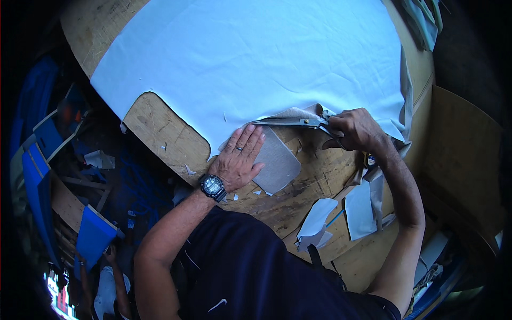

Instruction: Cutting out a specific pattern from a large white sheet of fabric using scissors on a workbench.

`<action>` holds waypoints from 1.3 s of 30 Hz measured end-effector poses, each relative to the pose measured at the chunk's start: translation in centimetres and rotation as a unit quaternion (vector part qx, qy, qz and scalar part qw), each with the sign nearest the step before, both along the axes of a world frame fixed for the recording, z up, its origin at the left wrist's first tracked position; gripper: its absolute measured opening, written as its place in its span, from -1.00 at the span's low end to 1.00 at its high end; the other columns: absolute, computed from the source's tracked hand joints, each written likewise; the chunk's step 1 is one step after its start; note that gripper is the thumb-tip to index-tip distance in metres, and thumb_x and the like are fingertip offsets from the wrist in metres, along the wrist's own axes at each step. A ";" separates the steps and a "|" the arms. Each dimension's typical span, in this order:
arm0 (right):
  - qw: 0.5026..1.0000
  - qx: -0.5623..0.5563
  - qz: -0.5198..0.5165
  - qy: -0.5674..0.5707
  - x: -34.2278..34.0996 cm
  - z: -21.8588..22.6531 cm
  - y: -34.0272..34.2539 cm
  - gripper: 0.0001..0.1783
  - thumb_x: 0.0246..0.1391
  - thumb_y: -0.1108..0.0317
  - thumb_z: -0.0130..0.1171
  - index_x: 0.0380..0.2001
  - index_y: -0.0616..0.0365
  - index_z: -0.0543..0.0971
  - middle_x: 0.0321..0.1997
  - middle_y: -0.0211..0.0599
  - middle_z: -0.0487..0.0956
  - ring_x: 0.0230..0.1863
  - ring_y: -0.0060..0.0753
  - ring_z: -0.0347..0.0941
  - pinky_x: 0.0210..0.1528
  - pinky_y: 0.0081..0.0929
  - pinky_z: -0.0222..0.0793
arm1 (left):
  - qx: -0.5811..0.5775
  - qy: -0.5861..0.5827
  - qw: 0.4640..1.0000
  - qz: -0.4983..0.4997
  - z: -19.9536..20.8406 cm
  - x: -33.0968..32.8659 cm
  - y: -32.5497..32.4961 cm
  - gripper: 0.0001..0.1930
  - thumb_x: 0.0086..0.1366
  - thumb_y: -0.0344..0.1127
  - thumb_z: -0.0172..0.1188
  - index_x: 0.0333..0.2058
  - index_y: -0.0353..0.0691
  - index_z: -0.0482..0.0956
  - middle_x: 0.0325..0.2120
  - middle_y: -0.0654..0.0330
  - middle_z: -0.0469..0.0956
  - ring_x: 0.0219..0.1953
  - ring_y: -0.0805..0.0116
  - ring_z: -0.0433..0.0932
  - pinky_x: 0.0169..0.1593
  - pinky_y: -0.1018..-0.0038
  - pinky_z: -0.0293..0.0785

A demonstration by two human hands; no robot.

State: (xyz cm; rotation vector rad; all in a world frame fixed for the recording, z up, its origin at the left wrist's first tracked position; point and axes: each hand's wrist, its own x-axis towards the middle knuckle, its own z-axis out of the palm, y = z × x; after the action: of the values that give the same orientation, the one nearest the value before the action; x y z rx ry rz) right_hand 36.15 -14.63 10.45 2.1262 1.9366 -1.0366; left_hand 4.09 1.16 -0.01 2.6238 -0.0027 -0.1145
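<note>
While the left hand [237, 160] presses down flat, fingers together and pointing up the table [170, 125], the right hand [352, 129] has the scissors [306, 122] firmly in its grip, fingers wrapped at the handles. And look where those blades are: lying along the near edge of the pale blue sheet [256, 53], tips pointing left, right by the left fingertips! Whether the blades are parted or together, I can't tell from here. What a spread that sheet makes, covering most of the far tabletop, with a rounded notch at its near left side baring scratched wood, and its edge rucked up in grey folds just above the scissors. Left hand isn't grasping anything; it's open, palm down, a ring [239, 149] on one finger and a black watch [212, 186] at the wrist. Tucked against those fingers lies a grey piece [278, 162], round-cornered, on the near side of the blades. Small white snippets dot the wood just below it, and over to the right, near the right forearm, sit larger offcuts [361, 212]. Down at lower left, another person's hand [110, 254] is up at a blue panel [95, 234].
</note>
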 end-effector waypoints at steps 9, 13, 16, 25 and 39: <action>0.996 -0.072 0.045 -0.025 1.4 0.0 3.1 -0.65 -0.01 0.05 0.50 -0.38 0.03 0.60 -0.53 -0.37 0.61 -0.44 -0.26 0.61 -0.39 -0.24 0.51 | 0.001 0.001 1.000 -0.004 0.0 0.0 0.0 -0.20 0.40 0.11 0.07 0.41 -0.36 0.18 0.50 -0.09 0.00 0.56 0.06 -0.13 0.58 0.12 -0.28; 0.997 -0.016 0.063 -0.031 1.7 0.1 3.2 -0.65 -0.06 0.11 0.54 -0.44 0.03 0.56 -0.55 -0.37 0.58 -0.46 -0.29 0.58 -0.45 -0.30 0.49 | -0.011 0.002 1.000 -0.001 0.3 0.1 0.2 -0.20 0.40 0.09 0.09 0.41 -0.37 0.18 0.50 -0.09 -0.02 0.56 0.05 -0.13 0.57 0.12 -0.26; 0.996 0.021 0.084 -0.030 2.0 0.3 3.6 -0.72 -0.03 0.20 0.52 -0.39 0.03 0.60 -0.52 -0.34 0.61 -0.44 -0.28 0.60 -0.45 -0.30 0.51 | -0.017 -0.006 1.000 0.003 0.4 0.1 0.3 -0.19 0.38 0.06 0.14 0.41 -0.37 0.17 0.50 -0.09 -0.02 0.56 0.04 -0.13 0.57 0.12 -0.24; 0.992 -0.011 0.106 -0.063 2.3 0.4 3.9 -0.75 0.03 0.18 0.46 -0.30 0.04 0.64 -0.48 -0.30 0.65 -0.38 -0.24 0.65 -0.35 -0.22 0.55 | -0.098 -0.057 0.992 0.046 1.9 -0.5 -1.2 -0.15 0.34 0.07 0.18 0.41 -0.40 0.15 0.51 -0.07 -0.04 0.57 0.04 -0.16 0.57 0.08 -0.28; 0.992 -0.072 0.103 -0.022 1.9 0.6 7.7 -0.56 -0.07 0.00 0.53 -0.33 0.09 0.62 -0.45 -0.29 0.66 -0.31 -0.26 0.65 -0.25 -0.25 0.58 | -0.035 0.015 0.998 0.057 -0.1 -1.2 -3.7 -0.14 0.38 0.14 0.13 0.42 -0.36 0.14 0.52 -0.08 -0.09 0.57 0.01 -0.20 0.55 -0.04 -0.33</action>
State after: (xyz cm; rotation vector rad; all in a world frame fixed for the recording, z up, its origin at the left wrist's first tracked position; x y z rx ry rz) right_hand 38.09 -6.95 11.08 1.8154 1.9460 -1.0445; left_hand 2.94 -2.54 -0.15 2.5451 0.1499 -0.1129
